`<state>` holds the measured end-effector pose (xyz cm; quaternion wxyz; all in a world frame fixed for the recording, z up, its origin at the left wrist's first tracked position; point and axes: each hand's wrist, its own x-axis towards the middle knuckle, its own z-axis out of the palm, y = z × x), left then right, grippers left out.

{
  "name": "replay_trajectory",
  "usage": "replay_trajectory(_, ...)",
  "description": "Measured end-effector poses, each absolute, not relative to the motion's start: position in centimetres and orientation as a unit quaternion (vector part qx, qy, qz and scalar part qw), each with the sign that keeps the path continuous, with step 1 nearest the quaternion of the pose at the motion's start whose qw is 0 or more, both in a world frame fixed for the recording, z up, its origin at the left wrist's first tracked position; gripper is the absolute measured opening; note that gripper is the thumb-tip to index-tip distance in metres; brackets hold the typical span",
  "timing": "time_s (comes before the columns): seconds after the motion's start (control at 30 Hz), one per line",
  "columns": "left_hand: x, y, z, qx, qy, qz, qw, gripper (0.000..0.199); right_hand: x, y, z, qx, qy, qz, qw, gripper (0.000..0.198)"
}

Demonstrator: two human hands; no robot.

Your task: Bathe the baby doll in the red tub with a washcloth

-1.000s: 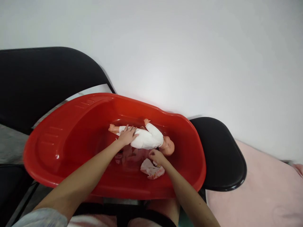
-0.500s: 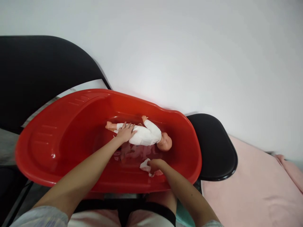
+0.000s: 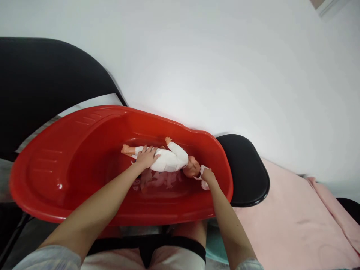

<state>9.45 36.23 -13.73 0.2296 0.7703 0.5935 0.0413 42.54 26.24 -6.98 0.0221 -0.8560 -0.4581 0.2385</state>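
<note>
Cloth [image 3: 205,185] now between fingers [image 3: 205,173] and doll [image 3: 168,160]

The doll [image 3: 168,161] lies in the tub [image 3: 94,161].

Soft light is brightest midway along the wall [image 3: 182,78] and dims toward the corners; glare dots the tub [image 3: 81,161], its left end slightly blurred, while the doll [image 3: 168,160] shows little fine detail.

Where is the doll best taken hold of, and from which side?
Probably grip the doll around its trunk, from above on the near side. The trunk is its broadest part, lying lengthwise in the red tub, and one arm sticks out on the far side. The left hand rests near the hips; the right hand holds a cloth by the head.
</note>
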Motion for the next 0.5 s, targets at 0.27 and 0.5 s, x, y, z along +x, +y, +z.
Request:
replay_trajectory(0.27, 9.7, 35.9, -13.1, 0.766, 0.6, 0.029, 0.228, 0.065, 41.8, 27.1, -7.7, -0.845, -0.49, 0.208, -0.049, 0.069)
replay_trajectory(0.5, 9.7, 35.9, -12.8, 0.764, 0.602, 0.022, 0.231, 0.065, 41.6, 27.0, -7.2, -0.799, -0.444, 0.403, 0.038, 0.036)
